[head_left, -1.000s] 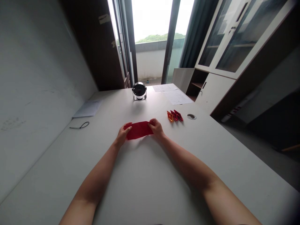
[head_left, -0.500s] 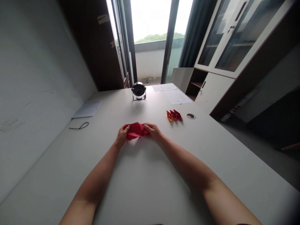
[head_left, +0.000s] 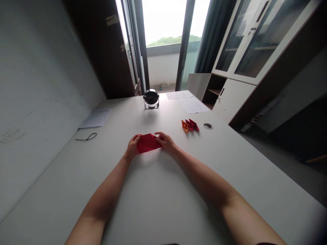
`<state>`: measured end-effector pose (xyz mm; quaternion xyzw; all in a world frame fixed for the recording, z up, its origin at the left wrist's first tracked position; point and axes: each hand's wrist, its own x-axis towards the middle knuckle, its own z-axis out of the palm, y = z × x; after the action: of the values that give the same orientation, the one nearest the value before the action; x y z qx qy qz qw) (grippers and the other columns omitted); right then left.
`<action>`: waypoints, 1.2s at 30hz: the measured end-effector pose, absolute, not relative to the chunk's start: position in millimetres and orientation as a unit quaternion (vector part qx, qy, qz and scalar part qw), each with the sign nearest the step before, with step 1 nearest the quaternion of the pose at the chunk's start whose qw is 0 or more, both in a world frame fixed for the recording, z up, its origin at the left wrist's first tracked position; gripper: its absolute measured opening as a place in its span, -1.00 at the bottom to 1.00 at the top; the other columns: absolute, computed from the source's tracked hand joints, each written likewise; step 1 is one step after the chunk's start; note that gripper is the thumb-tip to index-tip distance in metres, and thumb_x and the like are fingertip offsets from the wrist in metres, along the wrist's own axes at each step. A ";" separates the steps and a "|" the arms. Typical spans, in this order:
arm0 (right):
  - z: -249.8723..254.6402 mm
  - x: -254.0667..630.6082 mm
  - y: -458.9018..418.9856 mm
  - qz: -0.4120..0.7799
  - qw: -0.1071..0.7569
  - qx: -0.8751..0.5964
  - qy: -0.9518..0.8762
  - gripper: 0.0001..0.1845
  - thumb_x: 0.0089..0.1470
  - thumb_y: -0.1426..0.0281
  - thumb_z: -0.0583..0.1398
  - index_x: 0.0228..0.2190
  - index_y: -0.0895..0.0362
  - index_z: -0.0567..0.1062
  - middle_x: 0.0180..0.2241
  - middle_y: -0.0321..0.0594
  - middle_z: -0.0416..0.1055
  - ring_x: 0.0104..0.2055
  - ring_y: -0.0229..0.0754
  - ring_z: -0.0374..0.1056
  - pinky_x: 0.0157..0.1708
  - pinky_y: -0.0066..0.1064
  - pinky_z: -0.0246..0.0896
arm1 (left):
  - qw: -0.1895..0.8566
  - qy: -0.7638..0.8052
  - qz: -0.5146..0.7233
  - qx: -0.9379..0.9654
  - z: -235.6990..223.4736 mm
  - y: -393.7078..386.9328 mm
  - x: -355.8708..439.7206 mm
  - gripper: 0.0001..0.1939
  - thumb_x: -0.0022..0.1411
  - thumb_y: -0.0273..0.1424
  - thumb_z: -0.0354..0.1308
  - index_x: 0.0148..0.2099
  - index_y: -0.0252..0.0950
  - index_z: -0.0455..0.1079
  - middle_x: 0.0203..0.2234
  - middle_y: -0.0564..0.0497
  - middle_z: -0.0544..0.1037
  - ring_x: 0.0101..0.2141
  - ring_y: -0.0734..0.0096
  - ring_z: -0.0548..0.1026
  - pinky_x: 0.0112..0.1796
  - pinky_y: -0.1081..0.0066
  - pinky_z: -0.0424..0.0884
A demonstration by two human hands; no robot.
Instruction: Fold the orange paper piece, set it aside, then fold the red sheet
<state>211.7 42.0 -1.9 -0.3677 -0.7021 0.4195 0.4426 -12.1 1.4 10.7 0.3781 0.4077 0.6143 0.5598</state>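
Observation:
A piece of red paper, partly folded, lies on the white table in front of me. My left hand grips its left edge with curled fingers. My right hand presses on its right edge, fingers bent onto the paper. To the right, a short way off, sit several small folded red and orange paper pieces in a row.
A small round black and silver fan stands at the table's far end. White sheets lie at the far right, another sheet and a black cable tie at the left. A round cable hole is by the folded pieces.
The red paper was a flat wide strip; my right hand has moved left and folded its right end inward, so the paper is now shorter. My left hand has stayed on the left edge.

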 end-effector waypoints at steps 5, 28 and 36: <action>1.0 212.5 40.2 0.421 0.412 -0.357 -0.724 -0.68 0.05 0.18 0.21 -0.20 0.07 0.58 -0.53 -0.34 0.36 -0.51 -0.31 0.16 -0.49 -0.48 0.06 | 0.578 0.410 0.603 0.365 11.9 1.9 -15.5 -0.59 0.07 -0.16 0.33 -0.12 -0.30 0.43 -0.42 0.02 0.53 -0.46 0.46 0.47 -0.40 0.44 0.40; -2.4 207.7 40.8 0.476 0.445 -0.343 -0.677 -0.63 0.03 0.14 0.23 -0.19 0.09 0.54 -0.51 -0.31 0.40 -0.49 -0.28 0.23 -0.47 -0.46 0.14 | 0.553 0.431 0.518 0.491 7.9 -4.3 0.9 -0.66 0.12 -0.17 0.29 -0.16 -0.32 0.51 -0.38 -0.03 0.57 -0.41 0.39 0.47 -0.39 0.46 0.35; -4.4 208.3 41.3 0.418 0.452 -0.375 -0.693 -0.73 0.07 0.23 0.19 -0.18 0.04 0.50 -0.49 -0.35 0.38 -0.50 -0.29 0.21 -0.47 -0.46 0.11 | 0.565 0.408 0.489 0.525 17.6 -10.5 2.7 -0.54 0.20 -0.11 0.22 0.03 -0.32 0.50 -0.12 -0.16 0.60 -0.18 0.22 0.54 -0.17 0.35 0.43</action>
<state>208.3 41.3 -4.4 -0.3746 -0.6929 0.4184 0.4522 2.7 -10.5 17.6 0.5250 0.4077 0.4890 0.5649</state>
